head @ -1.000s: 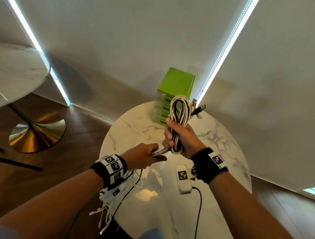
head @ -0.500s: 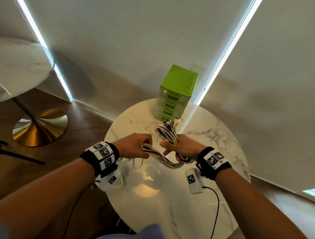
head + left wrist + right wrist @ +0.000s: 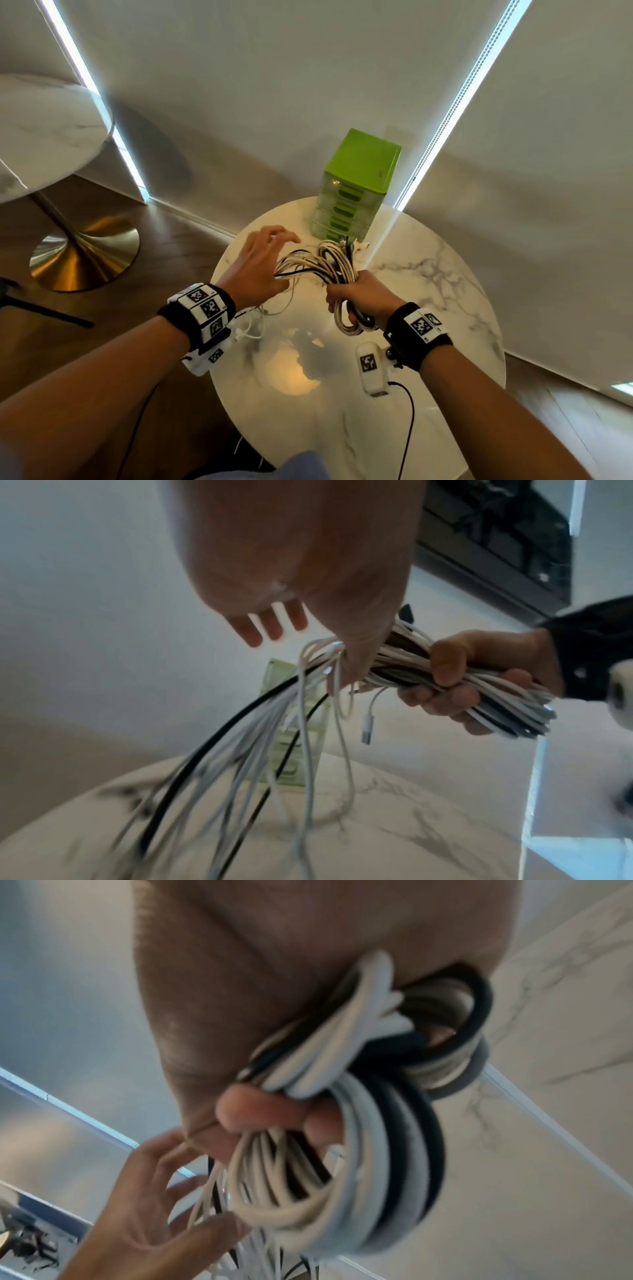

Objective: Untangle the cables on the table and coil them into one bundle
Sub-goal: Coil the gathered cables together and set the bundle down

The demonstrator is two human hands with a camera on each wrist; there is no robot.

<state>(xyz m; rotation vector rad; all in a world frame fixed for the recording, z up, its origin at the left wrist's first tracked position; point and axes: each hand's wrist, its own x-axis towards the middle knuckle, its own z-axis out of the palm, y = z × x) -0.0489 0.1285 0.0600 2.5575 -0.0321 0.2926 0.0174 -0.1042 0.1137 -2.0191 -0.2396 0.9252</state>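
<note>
A bundle of white and black cables (image 3: 337, 270) is held above the round marble table (image 3: 428, 308). My right hand (image 3: 354, 291) grips it round the middle, with loops sticking out on both sides of the fist. In the right wrist view the coil (image 3: 377, 1150) fills the frame under the curled fingers (image 3: 253, 1110). My left hand (image 3: 281, 260) is spread open to the left of the bundle, at the loose strands (image 3: 260, 750) that hang toward the table. In the left wrist view its thumb (image 3: 359, 658) touches the strands and a white plug (image 3: 367, 729) dangles free.
A green drawer unit (image 3: 359, 185) stands at the table's far edge, against the pale wall. A second marble table (image 3: 41, 130) with a gold base (image 3: 85, 253) stands to the left on the wooden floor. Thin white wires (image 3: 253, 329) hang by my left wrist.
My left hand has let go of the strands, opened its fingers and moved up and away. My right hand keeps its grip on the bundle, which has tipped over from upright.
</note>
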